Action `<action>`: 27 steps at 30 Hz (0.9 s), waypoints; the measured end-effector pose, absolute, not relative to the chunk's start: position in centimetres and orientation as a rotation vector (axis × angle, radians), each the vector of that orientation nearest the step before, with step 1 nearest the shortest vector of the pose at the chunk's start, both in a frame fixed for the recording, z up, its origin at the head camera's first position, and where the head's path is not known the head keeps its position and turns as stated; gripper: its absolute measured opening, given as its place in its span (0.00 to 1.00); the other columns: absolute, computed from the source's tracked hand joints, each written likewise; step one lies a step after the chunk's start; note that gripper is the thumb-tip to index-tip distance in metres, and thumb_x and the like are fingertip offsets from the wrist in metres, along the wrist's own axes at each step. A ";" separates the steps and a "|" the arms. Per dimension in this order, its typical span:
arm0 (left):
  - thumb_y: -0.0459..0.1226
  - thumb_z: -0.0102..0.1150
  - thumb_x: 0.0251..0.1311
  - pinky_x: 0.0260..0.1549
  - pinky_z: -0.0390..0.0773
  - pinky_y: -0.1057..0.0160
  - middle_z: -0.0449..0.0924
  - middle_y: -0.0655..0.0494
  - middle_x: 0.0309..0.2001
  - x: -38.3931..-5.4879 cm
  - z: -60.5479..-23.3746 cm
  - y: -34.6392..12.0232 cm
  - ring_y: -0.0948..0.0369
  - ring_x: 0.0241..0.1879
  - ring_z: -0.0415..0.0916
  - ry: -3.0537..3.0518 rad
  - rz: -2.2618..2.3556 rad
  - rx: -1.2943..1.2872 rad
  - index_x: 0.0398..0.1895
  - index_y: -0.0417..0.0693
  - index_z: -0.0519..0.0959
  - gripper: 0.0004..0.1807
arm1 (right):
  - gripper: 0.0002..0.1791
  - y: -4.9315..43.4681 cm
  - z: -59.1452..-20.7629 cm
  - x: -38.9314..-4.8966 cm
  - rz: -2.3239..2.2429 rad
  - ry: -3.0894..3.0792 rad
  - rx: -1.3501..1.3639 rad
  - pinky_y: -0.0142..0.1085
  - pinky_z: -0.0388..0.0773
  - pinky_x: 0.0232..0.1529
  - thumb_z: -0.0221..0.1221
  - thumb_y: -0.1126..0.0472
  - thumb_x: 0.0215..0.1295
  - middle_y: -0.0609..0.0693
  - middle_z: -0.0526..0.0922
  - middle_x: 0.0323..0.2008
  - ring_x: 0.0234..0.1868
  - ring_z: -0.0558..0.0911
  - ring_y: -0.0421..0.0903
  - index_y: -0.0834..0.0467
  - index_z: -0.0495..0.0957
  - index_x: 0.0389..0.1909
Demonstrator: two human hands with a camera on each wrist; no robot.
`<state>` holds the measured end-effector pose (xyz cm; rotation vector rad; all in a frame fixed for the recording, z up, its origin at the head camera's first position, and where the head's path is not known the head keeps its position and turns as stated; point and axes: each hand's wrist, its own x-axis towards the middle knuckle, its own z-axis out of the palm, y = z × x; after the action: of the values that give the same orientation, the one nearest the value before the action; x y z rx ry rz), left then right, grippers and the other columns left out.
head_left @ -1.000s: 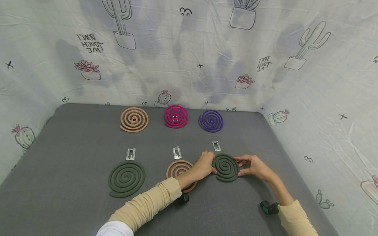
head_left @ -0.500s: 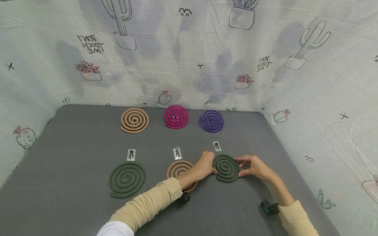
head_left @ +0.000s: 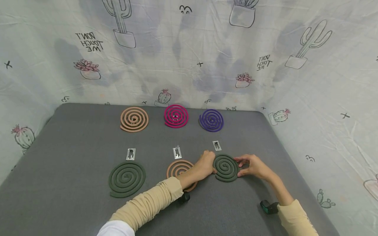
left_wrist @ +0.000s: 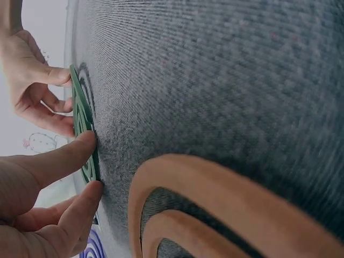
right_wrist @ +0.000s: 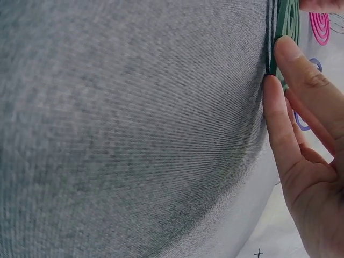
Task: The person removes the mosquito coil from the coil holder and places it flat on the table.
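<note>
A dark green mosquito coil is held between both hands at the right of the group, close over the grey cloth with a shadow beneath it. My left hand grips its left edge, thumb and finger at the rim in the left wrist view. On the opposite edge my right hand holds the rim with thumb and fingers, as the right wrist view shows. Under the left forearm lies a light brown coil, partly hidden. A small metal coil stand sits just beyond the held coil.
Another green coil lies at the left. Two more metal stands, one at the left and one in the middle, sit on the cloth. Along the back are a tan coil, a pink coil and a purple coil.
</note>
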<state>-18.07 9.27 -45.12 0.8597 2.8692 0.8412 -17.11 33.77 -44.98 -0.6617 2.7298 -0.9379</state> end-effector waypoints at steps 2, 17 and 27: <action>0.34 0.81 0.35 0.15 0.68 0.72 0.74 0.53 0.18 -18.1 -45.1 9.2 0.66 0.20 0.61 2.866 0.850 0.855 0.16 0.41 0.78 0.16 | 0.33 33.7 -44.9 -17.1 -0.936 2.739 -0.662 0.36 0.79 0.42 0.76 0.65 0.39 0.58 0.83 0.40 0.34 0.81 0.45 0.73 0.78 0.49; 0.28 0.72 0.47 0.23 0.77 0.70 0.81 0.50 0.28 -18.3 -44.2 8.0 0.60 0.26 0.78 2.747 1.062 0.777 0.35 0.35 0.82 0.12 | 0.32 34.7 -44.5 -17.5 -1.089 2.643 -0.605 0.32 0.80 0.35 0.73 0.66 0.46 0.66 0.80 0.46 0.36 0.81 0.48 0.73 0.75 0.53; 0.24 0.66 0.52 0.37 0.82 0.68 0.83 0.40 0.38 -23.1 -42.4 6.1 0.51 0.37 0.83 2.493 1.756 0.626 0.42 0.30 0.81 0.13 | 0.27 35.5 -43.3 -19.3 -1.452 2.613 -0.425 0.30 0.81 0.40 0.68 0.63 0.57 0.67 0.76 0.56 0.47 0.81 0.52 0.71 0.74 0.56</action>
<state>-23.08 6.07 -42.44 0.6258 2.4932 1.7556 -19.29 35.54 -43.34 -0.4251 2.6131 -1.4519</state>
